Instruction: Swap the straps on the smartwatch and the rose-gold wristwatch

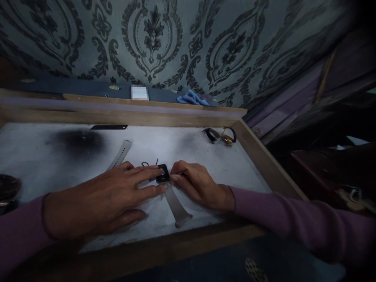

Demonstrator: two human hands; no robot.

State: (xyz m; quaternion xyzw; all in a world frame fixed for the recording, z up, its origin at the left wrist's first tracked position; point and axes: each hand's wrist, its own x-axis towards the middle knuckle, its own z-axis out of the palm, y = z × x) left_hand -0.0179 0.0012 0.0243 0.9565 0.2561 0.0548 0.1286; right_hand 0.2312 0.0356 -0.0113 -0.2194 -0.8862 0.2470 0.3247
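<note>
A smartwatch (162, 173) with a square black face lies on the white bottom of a shallow wooden tray. Its pale grey strap (176, 205) runs toward me from the case. My left hand (114, 196) is stretched out flat with fingers spread, one fingertip resting on the watch face and another by the strap's upper end. At the case's right edge, my right hand (196, 180) is closed in a pinch; a thin dark bit shows between its fingers, too small to name. Another perforated grey strap piece (120, 154) lies beyond my left hand.
Two wristwatches, one dark (212, 135) and one gold-toned (228, 138), stand in the far right corner. A black blade-like strip (109, 127) lies along the back wall of the tray (255, 149). Behind are a blue cloth (192, 98) and a patterned wall. A dark round object (8, 190) sits far left.
</note>
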